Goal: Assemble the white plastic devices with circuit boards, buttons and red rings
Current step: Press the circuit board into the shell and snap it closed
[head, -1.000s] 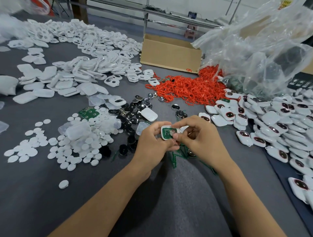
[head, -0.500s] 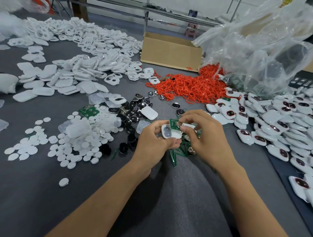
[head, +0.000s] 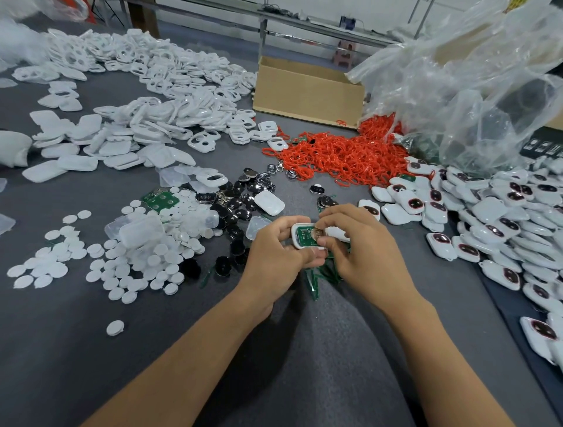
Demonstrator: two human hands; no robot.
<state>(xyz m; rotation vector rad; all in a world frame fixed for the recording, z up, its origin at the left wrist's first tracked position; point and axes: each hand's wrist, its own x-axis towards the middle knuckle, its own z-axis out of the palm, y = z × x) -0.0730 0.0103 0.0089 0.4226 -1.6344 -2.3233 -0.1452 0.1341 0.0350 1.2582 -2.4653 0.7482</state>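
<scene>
I am viewing the open brown cardboard box (head: 307, 91); its contents are hidden. My left hand (head: 274, 259) is gripping the white oval plastic shell (head: 294, 234) above the grey table (head: 91, 350). The green circuit board (head: 304, 240), lifted clear half a second ago, is now sitting inside the shell. My right hand (head: 362, 253) is pinching the round metal disc (head: 316, 234) on the board.

No writing is legible. A yellow label (head: 515, 4) on the clear plastic bag (head: 451, 91) bears dark marks, too blurred to read. White symbols on the black box (head: 543, 147) are too small.

An assembly workshop: heaped white shells (head: 170, 100), red rings (head: 341, 158), cardboard box (head: 307, 91).
</scene>
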